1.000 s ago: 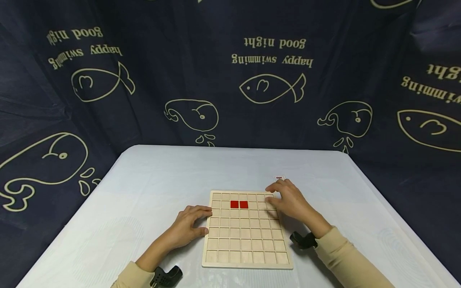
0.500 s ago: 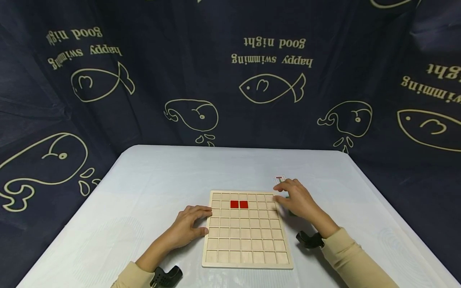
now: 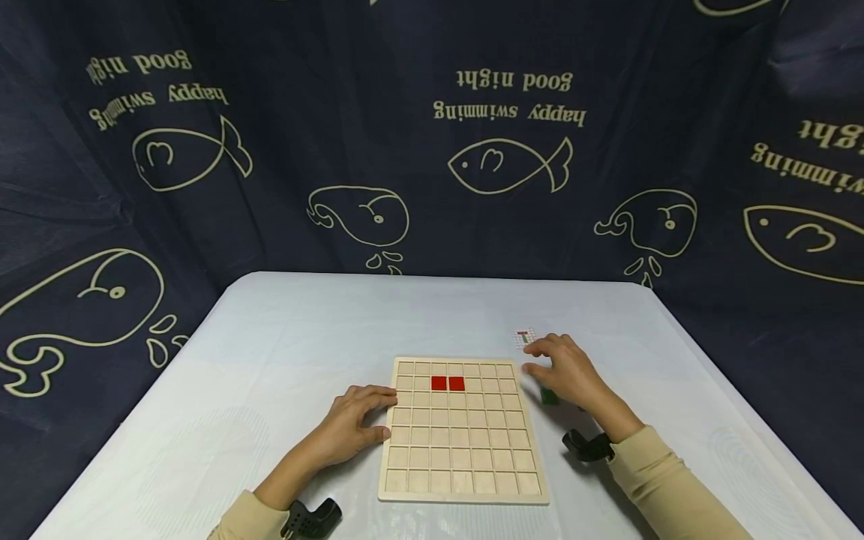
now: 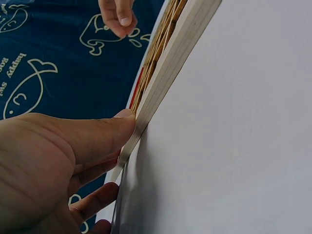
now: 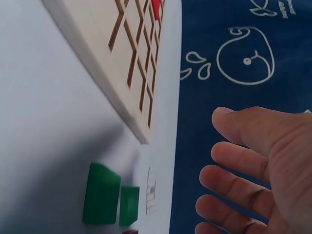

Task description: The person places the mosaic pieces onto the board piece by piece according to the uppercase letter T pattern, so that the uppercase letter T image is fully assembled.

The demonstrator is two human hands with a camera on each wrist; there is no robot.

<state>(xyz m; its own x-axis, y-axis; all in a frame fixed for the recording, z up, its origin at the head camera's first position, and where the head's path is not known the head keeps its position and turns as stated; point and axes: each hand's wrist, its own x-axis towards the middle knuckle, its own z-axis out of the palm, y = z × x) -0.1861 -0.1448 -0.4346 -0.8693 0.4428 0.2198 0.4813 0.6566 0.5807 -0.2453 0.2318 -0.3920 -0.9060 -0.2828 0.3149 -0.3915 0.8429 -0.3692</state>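
Note:
A pale wooden grid board (image 3: 462, 435) lies on the table, with two red square tiles (image 3: 448, 383) side by side in its second row from the far edge. My left hand (image 3: 352, 422) rests at the board's left edge. In the left wrist view its thumb (image 4: 105, 134) touches the edge, with the other fingers spread below. To the right of the board my right hand (image 3: 568, 373) hovers with its fingers apart, holding nothing. Two green blocks (image 5: 101, 195) lie below it on the table, partly hidden by the hand in the head view.
A small printed grid card (image 3: 523, 337) with red and green marks lies beyond the board's far right corner. At the bottom of the right wrist view a dark reddish piece (image 5: 129, 232) barely shows. A navy curtain (image 3: 283, 112) hangs behind the white table (image 3: 324, 322).
My right hand has moved right, away from over the board's far right corner, uncovering more of the card and a green block. The left hand and red tiles have stayed put.

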